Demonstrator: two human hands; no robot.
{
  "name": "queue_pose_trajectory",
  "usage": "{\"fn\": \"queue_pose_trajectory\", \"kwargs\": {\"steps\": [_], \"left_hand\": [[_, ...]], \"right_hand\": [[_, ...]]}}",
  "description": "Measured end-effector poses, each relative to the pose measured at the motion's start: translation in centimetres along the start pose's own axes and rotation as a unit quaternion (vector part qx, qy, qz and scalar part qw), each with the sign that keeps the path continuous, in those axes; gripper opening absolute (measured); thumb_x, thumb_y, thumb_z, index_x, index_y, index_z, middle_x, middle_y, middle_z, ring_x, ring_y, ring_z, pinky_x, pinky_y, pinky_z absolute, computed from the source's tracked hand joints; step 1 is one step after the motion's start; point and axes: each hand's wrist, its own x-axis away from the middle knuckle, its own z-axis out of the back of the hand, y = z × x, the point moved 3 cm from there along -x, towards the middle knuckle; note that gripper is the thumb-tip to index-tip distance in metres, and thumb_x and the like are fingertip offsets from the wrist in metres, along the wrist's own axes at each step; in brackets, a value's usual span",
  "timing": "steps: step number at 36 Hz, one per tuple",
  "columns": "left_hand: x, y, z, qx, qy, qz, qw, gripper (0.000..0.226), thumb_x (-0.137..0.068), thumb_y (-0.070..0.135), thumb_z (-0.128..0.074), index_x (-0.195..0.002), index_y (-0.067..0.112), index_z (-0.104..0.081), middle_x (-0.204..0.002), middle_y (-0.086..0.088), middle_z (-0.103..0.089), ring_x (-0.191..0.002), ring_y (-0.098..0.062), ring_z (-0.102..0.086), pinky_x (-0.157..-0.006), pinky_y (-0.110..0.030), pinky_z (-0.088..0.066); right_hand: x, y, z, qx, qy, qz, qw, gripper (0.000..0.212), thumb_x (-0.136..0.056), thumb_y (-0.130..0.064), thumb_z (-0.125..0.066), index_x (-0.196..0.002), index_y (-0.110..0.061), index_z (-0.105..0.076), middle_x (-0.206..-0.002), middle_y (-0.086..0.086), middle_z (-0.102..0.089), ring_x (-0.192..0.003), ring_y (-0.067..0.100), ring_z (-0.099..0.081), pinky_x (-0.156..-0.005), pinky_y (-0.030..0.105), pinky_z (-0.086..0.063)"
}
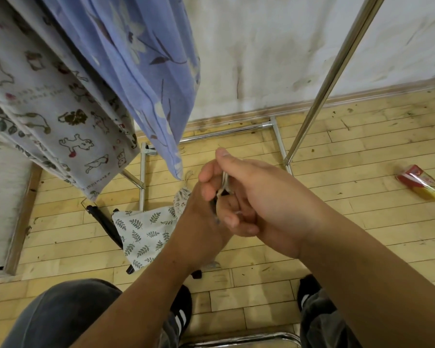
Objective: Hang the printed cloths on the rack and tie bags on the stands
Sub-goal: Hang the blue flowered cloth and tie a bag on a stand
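Your right hand (259, 197) and left hand (204, 204) pinch the bag cord (225, 183) beside the pole (337, 71); tying probably needs looping it there.

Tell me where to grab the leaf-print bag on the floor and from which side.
Probably best to pinch the leaf-print bag along its upper edge near the left corner, coming down from above. It lies flat on the wooden floor, so only an edge offers a grip, and its right part is hidden behind the left forearm.
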Motion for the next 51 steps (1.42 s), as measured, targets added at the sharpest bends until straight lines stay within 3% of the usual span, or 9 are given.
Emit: {"fn": "queue_pose_trajectory", "kwargs": {"steps": [3, 8, 14, 20, 24, 33, 39, 46, 51], "left_hand": [[-0.4, -0.2, 0.8, -0.017, 0.029, -0.019, 0.999, 0.066, -0.087, 0.032, -0.075, -0.14, 0.046, -0.04, -0.144, 0.0, -0.055, -0.134, -0.024, -0.055, -0.107, -0.051, -0.05], [-0.3, 0.4, 1.5, -0.068, 0.095, -0.049, 0.992, 0.067, -0.087, 0.039, -0.07, -0.111, 0.083, -0.025, -0.128, 0.024, -0.052, -0.124, 0.002, -0.053, -0.097, -0.03, -0.051], [-0.4, 0.2, 2.1, -0.032, 0.1, -0.078, 0.991, 0.05, -0.084, 0.016, -0.071, -0.128, 0.031, -0.052, -0.127, 0.016, -0.056, -0.12, -0.016, -0.059, -0.099, -0.051, -0.053], [-0.2, 1.1, 2.2, 0.014, 0.087, -0.134, 0.987, 0.027, -0.085, 0.009, -0.052, -0.11, 0.019, -0.051, -0.105, 0.017, -0.051, -0.108, -0.048, -0.055, -0.087, -0.053, -0.05], [-0.5, 1.1, 2.1, 0.103, 0.064, -0.095, 0.988, 0.021, -0.096, 0.02, -0.052, -0.114, 0.012, -0.057, -0.108, -0.004, -0.061, -0.104, -0.024, -0.066, -0.084, -0.046, -0.057], [0.1, 2.9, 2.9, 0.06, 0.084, -0.06, 0.993, 0.024, -0.109, 0.037, -0.045, -0.115, 0.028, -0.066, -0.097, -0.001, -0.074, -0.091, -0.019, -0.072, -0.08, -0.041, -0.058], [1.0, 5.1, 3.7, 0.037, 0.055, -0.05, 0.997, 0.041, -0.103, 0.052, -0.039, -0.098, 0.022, -0.067, -0.087, -0.004, -0.071, -0.085, -0.022, -0.067, -0.074, -0.03, -0.051], [1.7, 8.6, 4.3, 0.031, 0.057, -0.072, 0.995, 0.038, -0.109, 0.045, -0.036, -0.078, 0.029, -0.051, -0.063, 0.004, -0.052, -0.057, -0.003, -0.046, -0.057, -0.018, -0.035], [1.8, 12.0, 4.4, 0.04, 0.062, -0.095, 0.993, 0.044, -0.111, 0.039, -0.037, -0.074, 0.047, -0.06, -0.062, 0.028, -0.059, -0.062, 0.006, -0.057, -0.056, -0.006, -0.039]], "right_hand": [[-0.1, -0.1, 0.3, -0.023, 0.016, 0.012, 1.0, 0.044, -0.108, -0.046, -0.043, -0.103, -0.015, -0.073, -0.095, 0.002, -0.076, -0.046, 0.012, -0.047, -0.04, 0.024, -0.02], [-0.3, 0.2, 0.5, -0.013, 0.023, 0.03, 0.999, 0.044, -0.109, -0.048, -0.038, -0.118, -0.022, -0.072, -0.113, -0.002, -0.077, -0.054, 0.013, -0.051, -0.043, 0.026, -0.022], [-0.5, 0.5, -0.2, 0.0, -0.002, 0.031, 1.0, 0.045, -0.11, -0.05, -0.032, -0.13, -0.027, -0.065, -0.121, -0.01, -0.074, -0.064, 0.014, -0.06, -0.047, 0.03, -0.023], [-0.4, 0.3, -0.8, 0.009, -0.041, 0.047, 0.998, 0.046, -0.11, -0.05, -0.029, -0.136, -0.028, -0.06, -0.128, -0.014, -0.071, -0.067, 0.014, -0.064, -0.043, 0.026, -0.021], [-0.1, -0.5, -0.8, 0.035, -0.042, 0.051, 0.997, 0.04, -0.111, -0.041, -0.032, -0.136, -0.028, -0.061, -0.13, -0.012, -0.07, -0.069, 0.015, -0.067, -0.041, 0.027, -0.021], [1.8, -2.2, 0.0, 0.137, -0.007, 0.076, 0.988, 0.04, -0.101, -0.01, -0.046, -0.133, -0.028, -0.064, -0.126, -0.014, -0.072, -0.077, 0.026, -0.075, -0.041, 0.026, -0.02], [2.6, -2.6, -0.1, 0.14, 0.045, 0.085, 0.985, 0.019, -0.099, -0.013, -0.055, -0.11, -0.02, -0.069, -0.099, 0.03, -0.069, -0.061, 0.025, -0.07, -0.046, 0.029, -0.019], [4.6, -4.5, 0.1, 0.239, 0.066, 0.089, 0.965, 0.028, -0.104, -0.013, -0.045, -0.114, -0.021, -0.07, -0.1, 0.02, -0.076, -0.069, 0.044, -0.066, -0.045, 0.03, -0.024], [6.8, -6.8, 0.2, 0.321, 0.099, 0.157, 0.929, 0.028, -0.104, -0.016, -0.055, -0.121, -0.029, -0.074, -0.091, 0.001, -0.079, -0.074, 0.023, -0.077, -0.049, 0.037, -0.048]]}}
